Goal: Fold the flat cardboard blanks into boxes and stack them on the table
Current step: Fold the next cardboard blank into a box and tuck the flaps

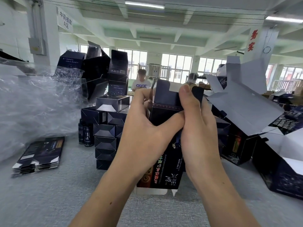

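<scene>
Grey table (49, 202) fills the foreground of a wide factory hall with windows along the far wall, where two seated people (141, 81) are too small and blurred to make out. Crumpled clear plastic film (32, 104) clouds whatever lies under it at the left. Open white-lined boxes (242, 104) on the right run off the frame edge. The pile of folded boxes (105, 128) in the middle is partly covered by the left forearm, and two dark bottles (85, 133) stand just beside its foot with labels too small to read.

The dark printed carton (165, 104) is held up above the table, close to the camera, between both hands. Much of its middle is hidden by them, and its lettering reads upside down. Its top flaps stand open and white flap edges show at its near end.

The left hand (144, 128) grips the carton's left side: the thumb lies across the front panel and the curled fingers wrap round the left edge, their tips out of sight. The right hand (196, 128) clasps the right side, its thumb pressed upright against the upper front panel, while its fingers are behind the carton and cannot be seen. The two thumbs touch.

A stack of flat blanks (39, 154) lies on the table at the left, well apart from the hands.
</scene>
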